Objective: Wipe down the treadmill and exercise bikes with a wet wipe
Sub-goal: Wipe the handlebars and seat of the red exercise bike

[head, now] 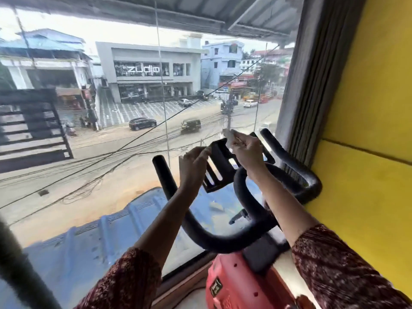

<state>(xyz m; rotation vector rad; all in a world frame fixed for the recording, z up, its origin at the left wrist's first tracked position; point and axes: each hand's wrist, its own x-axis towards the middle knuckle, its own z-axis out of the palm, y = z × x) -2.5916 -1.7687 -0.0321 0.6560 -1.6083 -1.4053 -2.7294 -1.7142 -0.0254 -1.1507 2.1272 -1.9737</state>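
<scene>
Wet wipe [227, 136]: small, white and crumpled; held right of centre, at the top edge of the black device holder [219, 166].
Wipe axis: free corner is pointed up-left.
Exercise bike [234, 286]: red body, black handlebars [223, 239] aimed up-frame toward the window [111, 152].
Left hand [192, 163]: fingers are curled onto the holder's left edge.
Right hand [248, 152]: the wipe is pinched in bent fingers.

— What am I holding?
— A thin, crumpled white wipe [228, 136], papery. The holder [219, 163] looks like hard matt black plastic.
— The handlebar [220, 244]?
— Matt black padding. The frame [240, 282] is glossy red; my sleeves [334, 264], printed cloth.
</scene>
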